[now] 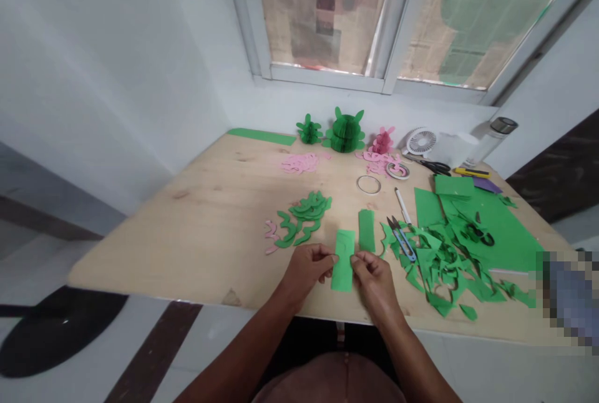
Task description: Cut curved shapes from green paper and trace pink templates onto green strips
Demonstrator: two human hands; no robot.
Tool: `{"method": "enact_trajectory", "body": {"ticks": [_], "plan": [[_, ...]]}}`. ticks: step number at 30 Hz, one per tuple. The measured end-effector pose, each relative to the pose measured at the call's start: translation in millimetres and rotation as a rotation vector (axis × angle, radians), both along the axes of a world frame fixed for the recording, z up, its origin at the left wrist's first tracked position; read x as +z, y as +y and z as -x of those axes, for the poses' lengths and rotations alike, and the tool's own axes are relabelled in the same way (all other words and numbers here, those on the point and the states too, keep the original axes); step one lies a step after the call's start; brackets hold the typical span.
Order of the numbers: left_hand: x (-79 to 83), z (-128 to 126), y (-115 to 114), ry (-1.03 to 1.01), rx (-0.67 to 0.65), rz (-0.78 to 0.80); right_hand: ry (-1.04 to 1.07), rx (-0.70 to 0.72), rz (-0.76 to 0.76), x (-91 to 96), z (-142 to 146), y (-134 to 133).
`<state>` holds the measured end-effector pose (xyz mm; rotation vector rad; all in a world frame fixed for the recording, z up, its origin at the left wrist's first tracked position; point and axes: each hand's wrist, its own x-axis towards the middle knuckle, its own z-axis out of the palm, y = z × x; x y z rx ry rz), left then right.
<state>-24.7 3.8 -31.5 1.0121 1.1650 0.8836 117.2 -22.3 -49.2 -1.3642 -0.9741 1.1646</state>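
Observation:
Between my two hands, near the table's front edge, is a green paper strip (344, 272) held upright lengthwise, with a faint curved outline near its top. My left hand (309, 269) pinches its left edge between thumb and fingers. On the opposite edge, my right hand (374, 275) has a similar pinch. Just beyond my right hand lies a darker stack of green strips (367, 230). Curved green paper cutouts (309, 209) are heaped past my left hand, with a few pink cutouts (270, 231) beside them. Blue-handled thread snips (402, 241) rest at the right among the scraps.
Green paper scraps (444, 266) spread over large green sheets (500, 234) on the right. A white pen (402, 205), tape roll (397, 170), black scissors (435, 167), yellow cutter (472, 172), small fan (421, 141) and bottle (491, 138) lie beyond. Honeycomb paper figures (346, 133) stand along the wall.

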Motion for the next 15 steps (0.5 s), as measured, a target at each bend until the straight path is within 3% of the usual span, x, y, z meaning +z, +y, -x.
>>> {"method": "enact_trajectory", "body": {"ticks": [5, 12, 15], "plan": [[-1.0, 13, 11, 0.091, 0.019, -0.073, -0.042, -0.093, -0.024, -8.9, -1, -2], [2.1, 61, 94, 0.445, 0.157, -0.243, -0.022, -0.1, -0.053, -19.2, 0, -6], [3.0, 88, 112, 0.63, 0.18, -0.312, -0.03, -0.097, -0.046, -19.8, 0, -7]]}}
